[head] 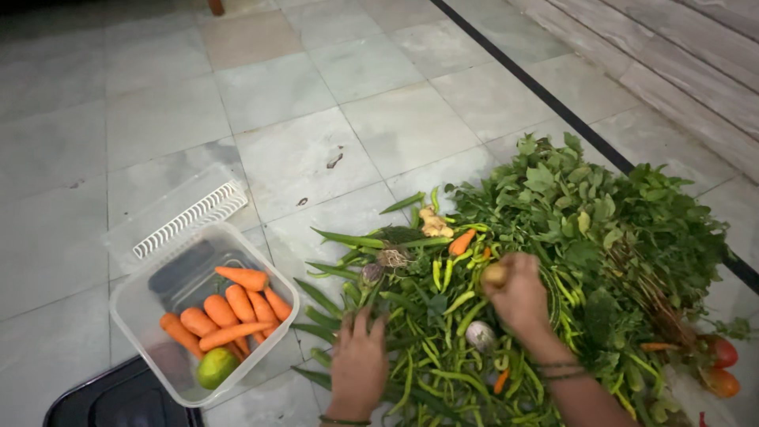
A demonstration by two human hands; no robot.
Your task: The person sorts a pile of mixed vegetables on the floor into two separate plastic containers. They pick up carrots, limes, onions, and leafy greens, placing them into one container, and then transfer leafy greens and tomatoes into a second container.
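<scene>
On grey floor tiles [316, 158], seen from the head camera, a heap of vegetables is spread: green chillies [443, 316] and long beans in the middle, a leafy green bunch [601, 221] to the right, a ginger piece [433, 224] and a stray carrot [462, 241] near the top of the heap. The left hand [357, 365] is laid flat on the chillies, fingers spread, nothing gripped. The right hand [518, 296] is closed around a small round pale-brown item [495, 274], possibly a potato or onion, pinched at the fingertips just above the heap; its kind cannot be told for sure. A small white bulb [479, 335] lies just beside the right wrist. To the left, well apart from the heap, a clear plastic container [126, 312] is seen holding carrots [229, 312] and a lime [215, 367]; its lid [186, 207] lies touching the far rim. A dark tray edge [118, 399] shows at the bottom left. Tomatoes [718, 364] sit at the far right. Risk is judged thus: the round item could slip from the fingertip pinch and roll across the smooth tiles; loose chillies could be scattered by the flat hand. Open floor is noted between heap and container; a black strip [553, 103] and wall bound the right side.
</scene>
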